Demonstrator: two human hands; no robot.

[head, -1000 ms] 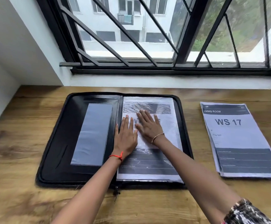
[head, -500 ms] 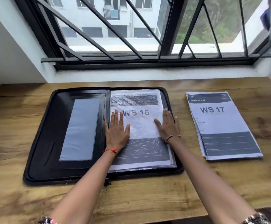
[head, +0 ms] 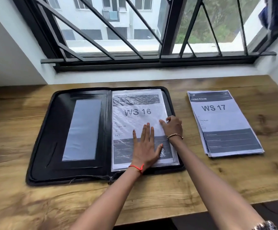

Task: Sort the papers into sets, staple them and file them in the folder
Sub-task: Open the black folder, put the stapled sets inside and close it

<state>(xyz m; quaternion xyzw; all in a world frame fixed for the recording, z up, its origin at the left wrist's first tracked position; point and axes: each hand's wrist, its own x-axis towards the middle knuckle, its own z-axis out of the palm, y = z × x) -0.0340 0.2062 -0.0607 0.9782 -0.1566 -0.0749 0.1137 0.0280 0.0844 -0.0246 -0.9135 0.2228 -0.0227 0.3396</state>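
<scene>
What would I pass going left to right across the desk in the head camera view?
Folder's clear pocket → WS 16 papers → WS 17 stack. The left hand and right hand overlap the WS 16 papers, so they're left out.

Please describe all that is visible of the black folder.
The black leather-like zip folder lies open on the wooden table. Its left half bears a clear pocket; its right holds a sleeved white sheet printed WS 16. The left hand presses flat on that sheet; the right hand touches its right edge.
</scene>
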